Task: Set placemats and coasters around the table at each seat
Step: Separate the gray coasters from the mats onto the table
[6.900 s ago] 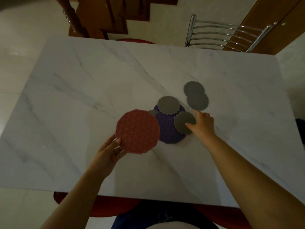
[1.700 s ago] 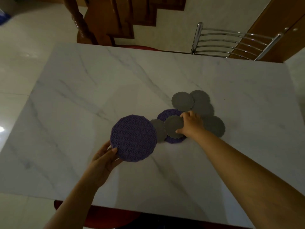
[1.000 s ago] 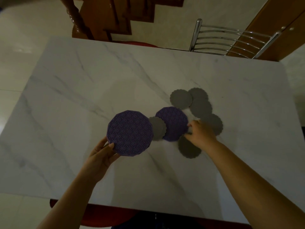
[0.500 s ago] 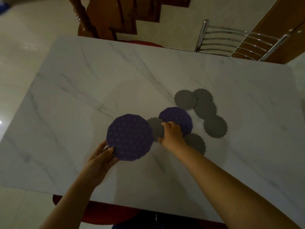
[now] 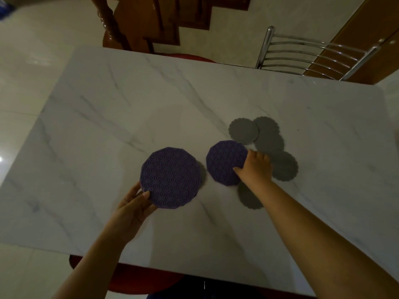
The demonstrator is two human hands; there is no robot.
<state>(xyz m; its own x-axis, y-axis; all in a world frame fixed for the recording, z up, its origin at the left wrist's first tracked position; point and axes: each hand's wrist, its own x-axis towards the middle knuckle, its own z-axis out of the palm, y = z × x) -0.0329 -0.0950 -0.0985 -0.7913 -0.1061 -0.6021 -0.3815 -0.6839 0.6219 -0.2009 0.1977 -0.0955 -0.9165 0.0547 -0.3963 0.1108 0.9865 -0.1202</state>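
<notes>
My left hand (image 5: 132, 207) holds a purple patterned placemat (image 5: 171, 177) by its near edge, lifted a little above the marble table (image 5: 108, 117). A grey coaster's edge shows just behind that mat. My right hand (image 5: 255, 169) grips the right edge of a second purple placemat (image 5: 224, 160) lying on the table. Several grey scalloped coasters lie loose to the right: an overlapping cluster (image 5: 244, 130) beyond the mat, one (image 5: 285, 166) right of my right hand and one (image 5: 248, 196) partly under my right wrist.
A metal-backed chair (image 5: 313, 55) stands at the table's far right side. A red seat (image 5: 190, 57) shows at the far edge and another red seat (image 5: 129, 281) at the near edge. Wooden stairs (image 5: 164, 20) rise behind the table.
My right hand moved from the grey coaster between the mats to the right edge of the second purple mat. That coaster is now mostly hidden behind the left-hand mat.
</notes>
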